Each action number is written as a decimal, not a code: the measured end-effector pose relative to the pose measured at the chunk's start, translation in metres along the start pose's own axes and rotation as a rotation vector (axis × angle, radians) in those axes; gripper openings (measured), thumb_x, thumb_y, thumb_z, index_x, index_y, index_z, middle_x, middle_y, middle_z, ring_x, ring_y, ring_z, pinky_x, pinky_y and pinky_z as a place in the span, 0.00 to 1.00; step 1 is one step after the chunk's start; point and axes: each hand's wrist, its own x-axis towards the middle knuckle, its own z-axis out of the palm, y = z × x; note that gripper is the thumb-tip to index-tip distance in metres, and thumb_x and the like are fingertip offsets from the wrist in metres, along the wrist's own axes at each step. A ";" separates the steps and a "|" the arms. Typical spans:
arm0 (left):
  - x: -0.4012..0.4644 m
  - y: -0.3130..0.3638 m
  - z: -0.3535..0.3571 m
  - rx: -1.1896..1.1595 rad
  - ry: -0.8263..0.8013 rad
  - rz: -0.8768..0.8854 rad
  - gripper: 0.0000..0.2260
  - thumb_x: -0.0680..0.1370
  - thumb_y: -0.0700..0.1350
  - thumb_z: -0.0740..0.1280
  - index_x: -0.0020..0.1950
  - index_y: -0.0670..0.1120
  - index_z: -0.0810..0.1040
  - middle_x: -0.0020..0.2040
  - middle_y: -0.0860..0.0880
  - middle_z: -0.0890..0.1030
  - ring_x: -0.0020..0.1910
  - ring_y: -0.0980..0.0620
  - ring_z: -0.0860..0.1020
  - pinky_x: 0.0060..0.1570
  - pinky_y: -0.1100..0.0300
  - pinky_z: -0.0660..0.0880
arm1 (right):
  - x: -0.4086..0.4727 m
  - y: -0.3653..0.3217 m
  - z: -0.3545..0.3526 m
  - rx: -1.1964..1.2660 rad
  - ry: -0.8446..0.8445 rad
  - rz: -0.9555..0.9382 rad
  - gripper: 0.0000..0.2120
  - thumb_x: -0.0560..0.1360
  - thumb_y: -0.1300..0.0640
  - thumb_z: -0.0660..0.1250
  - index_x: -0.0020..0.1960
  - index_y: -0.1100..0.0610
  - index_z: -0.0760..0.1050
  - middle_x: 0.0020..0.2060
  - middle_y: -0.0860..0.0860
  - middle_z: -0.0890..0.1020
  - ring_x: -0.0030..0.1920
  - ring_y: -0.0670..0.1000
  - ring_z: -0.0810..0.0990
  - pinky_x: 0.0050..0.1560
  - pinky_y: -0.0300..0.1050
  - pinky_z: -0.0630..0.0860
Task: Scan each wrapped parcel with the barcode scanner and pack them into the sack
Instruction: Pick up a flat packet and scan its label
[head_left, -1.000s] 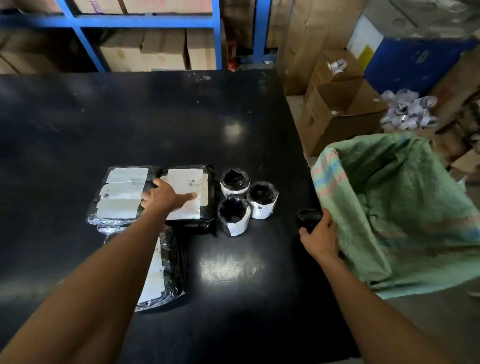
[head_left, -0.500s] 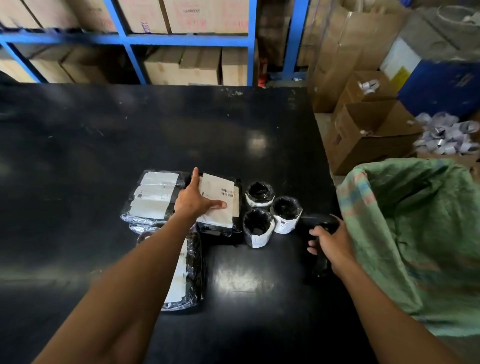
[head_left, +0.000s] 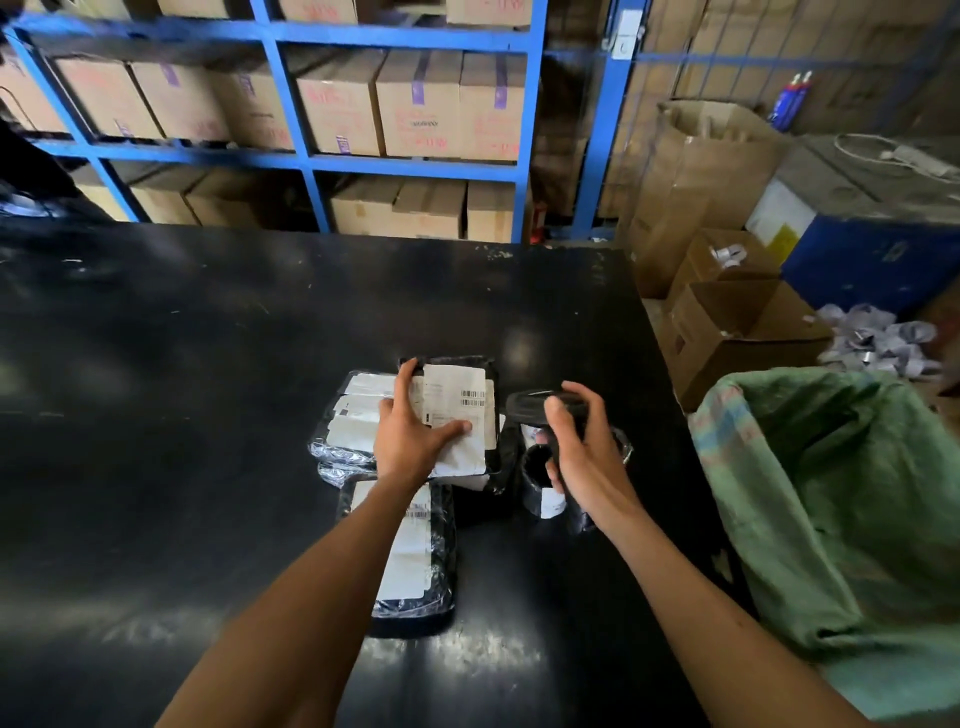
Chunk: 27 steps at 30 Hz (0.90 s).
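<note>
Left hand (head_left: 410, 441): fingers spread, thumb extended right, palm pressed on the white label of a flat black-wrapped parcel (head_left: 457, 410). The index fingertip reaches over the parcel's far-left edge; whether the parcel is lifted or lies flat cannot be told. Barcodes are visible on the label's far-right area.

Right hand (head_left: 582, 457): fingers curled around the black barcode scanner (head_left: 535, 402), with the scanner head at the far side of the hand, just right of the labelled parcel. The hand hides most of the small round wrapped parcels; 1 of these (head_left: 540, 483) shows just left of the palm.

Further flat parcels: a stack (head_left: 358, 415) with white labels lies touching the left side of the pressed parcel, and 1 long parcel (head_left: 415, 551) lies nearer, partly under the left forearm.

All parcels rest on the black table (head_left: 208, 389). The green woven sack (head_left: 831, 493) stands open at the table's right edge, well apart from the parcels. Open cardboard boxes (head_left: 737, 332) stand beyond the sack.
</note>
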 end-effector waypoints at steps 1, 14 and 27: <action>-0.002 0.000 -0.003 0.008 0.000 0.013 0.48 0.62 0.53 0.84 0.74 0.66 0.60 0.58 0.47 0.73 0.48 0.50 0.76 0.47 0.57 0.75 | -0.002 0.000 0.008 -0.056 -0.010 -0.017 0.20 0.80 0.35 0.61 0.69 0.38 0.65 0.44 0.53 0.84 0.29 0.51 0.77 0.29 0.46 0.74; -0.030 -0.012 -0.027 -0.030 0.017 0.055 0.48 0.62 0.55 0.84 0.74 0.65 0.59 0.57 0.49 0.72 0.48 0.51 0.74 0.51 0.50 0.78 | -0.041 -0.015 0.040 -0.165 0.004 -0.111 0.17 0.79 0.35 0.62 0.66 0.35 0.66 0.41 0.53 0.84 0.27 0.51 0.78 0.30 0.47 0.76; -0.031 0.002 -0.029 -0.016 0.004 0.089 0.47 0.64 0.55 0.83 0.74 0.66 0.58 0.57 0.50 0.71 0.50 0.49 0.77 0.48 0.49 0.82 | -0.050 -0.028 0.038 -0.271 0.117 -0.127 0.21 0.74 0.29 0.60 0.63 0.36 0.65 0.44 0.52 0.84 0.33 0.52 0.82 0.35 0.51 0.82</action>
